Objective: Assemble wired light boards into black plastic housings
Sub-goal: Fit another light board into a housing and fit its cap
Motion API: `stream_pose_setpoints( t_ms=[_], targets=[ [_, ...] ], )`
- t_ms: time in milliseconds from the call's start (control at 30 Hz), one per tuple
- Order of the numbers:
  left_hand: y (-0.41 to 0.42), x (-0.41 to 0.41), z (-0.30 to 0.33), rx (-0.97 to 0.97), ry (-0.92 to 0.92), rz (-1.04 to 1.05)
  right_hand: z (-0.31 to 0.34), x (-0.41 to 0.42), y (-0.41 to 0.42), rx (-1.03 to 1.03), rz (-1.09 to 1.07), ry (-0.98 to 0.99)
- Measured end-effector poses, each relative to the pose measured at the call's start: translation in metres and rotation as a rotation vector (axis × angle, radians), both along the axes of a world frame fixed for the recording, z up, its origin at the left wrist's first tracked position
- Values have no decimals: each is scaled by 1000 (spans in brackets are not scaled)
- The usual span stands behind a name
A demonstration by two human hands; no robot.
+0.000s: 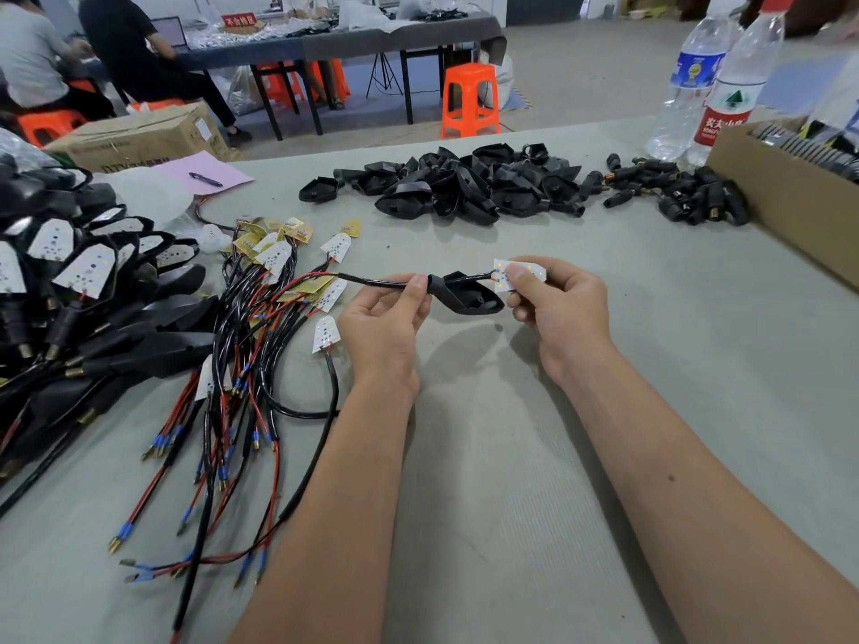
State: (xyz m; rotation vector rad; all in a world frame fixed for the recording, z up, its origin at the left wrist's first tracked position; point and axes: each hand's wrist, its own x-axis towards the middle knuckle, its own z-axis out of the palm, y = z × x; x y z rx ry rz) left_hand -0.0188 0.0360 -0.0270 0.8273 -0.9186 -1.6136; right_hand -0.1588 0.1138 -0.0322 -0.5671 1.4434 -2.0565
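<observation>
My left hand (386, 313) pinches the black sleeved wire (376, 282) right where it enters the neck of a black plastic housing (469, 297), held just above the table. My right hand (553, 302) pinches a white light board (520, 274) with yellow LEDs, just right of the housing. Short red and black leads run from the board into the housing's open side. A tangle of wired light boards (260, 327) lies to the left of my hands. At the far middle of the table sits a heap of empty black housings (465, 188).
Finished housings with boards (79, 281) are stacked at the far left. Black connectors (683, 192) lie beside a cardboard box (790, 197) at the right edge. Two water bottles (716, 86) stand behind it. A pink paper with a pen (204, 178) lies far left.
</observation>
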Motion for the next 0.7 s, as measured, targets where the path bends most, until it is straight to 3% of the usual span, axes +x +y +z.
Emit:
stream_pose_setpoints(
  t_ms=[700],
  targets=[
    [-1, 0, -1, 10, -37, 45, -8, -1, -3, 46, 51, 99]
  ],
)
